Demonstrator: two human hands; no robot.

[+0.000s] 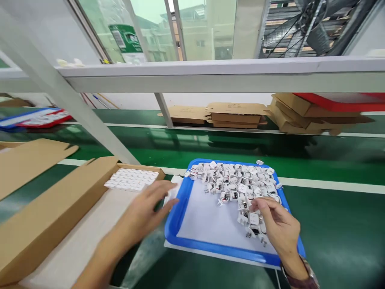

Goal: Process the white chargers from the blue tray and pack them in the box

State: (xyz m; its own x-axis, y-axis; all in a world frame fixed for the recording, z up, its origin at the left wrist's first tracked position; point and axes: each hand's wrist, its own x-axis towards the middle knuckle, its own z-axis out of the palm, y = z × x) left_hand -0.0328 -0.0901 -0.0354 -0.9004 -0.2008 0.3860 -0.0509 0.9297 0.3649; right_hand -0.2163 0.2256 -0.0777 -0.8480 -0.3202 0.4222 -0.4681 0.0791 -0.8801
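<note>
A blue tray (174,228) holds a heap of small white plug-like pieces (231,180), some with metal prongs and dark openings. My right hand (278,224) is over the right part of this heap, its thumb and fingertips drawn together among the pieces. Whatever lies between those fingertips is too small to make out. Left of the tray, my left hand (150,206) hovers with thumb and fingers apart, holding nothing. Behind its fingers is a white item (174,188). An open cardboard box (57,212) beside that hand has rows of white pieces (132,178) at its far end.
A green work surface (339,228) surrounds the tray. Flattened cardboard boxes (237,112) and a red tray (337,102) lie behind. A white slanted post (90,108) and a horizontal beam (210,82) cross the space ahead. Another cardboard piece (27,160) is at far left.
</note>
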